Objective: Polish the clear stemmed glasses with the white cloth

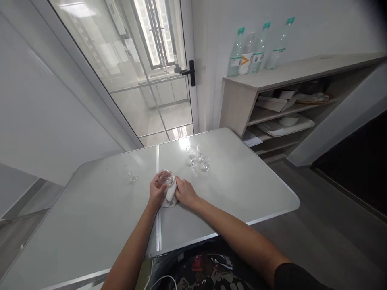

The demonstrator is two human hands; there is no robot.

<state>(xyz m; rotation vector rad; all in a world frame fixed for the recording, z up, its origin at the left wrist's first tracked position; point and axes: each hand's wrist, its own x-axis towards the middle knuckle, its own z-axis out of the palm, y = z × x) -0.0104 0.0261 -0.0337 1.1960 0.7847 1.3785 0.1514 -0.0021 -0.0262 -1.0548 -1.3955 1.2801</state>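
Note:
My left hand (157,188) is closed around the bowl of a clear stemmed glass (165,177), which is tilted above the table. A white cloth (171,193) hangs below and against the glass. My right hand (185,191) grips that cloth at the glass's right side; the stem and foot are hidden by cloth and fingers. Beyond my hands, several similar glasses (191,155) stand close together on the table. Off to the left is another clear glass (131,175), faint against the pale surface.
The pale table (229,189) has a metal seam (157,229) running across it and rounded corners. A shelf unit (242,96) stands at the back right, with several plastic bottles (256,56) on top. A glass door (169,104) with a black handle (192,73) is behind the table.

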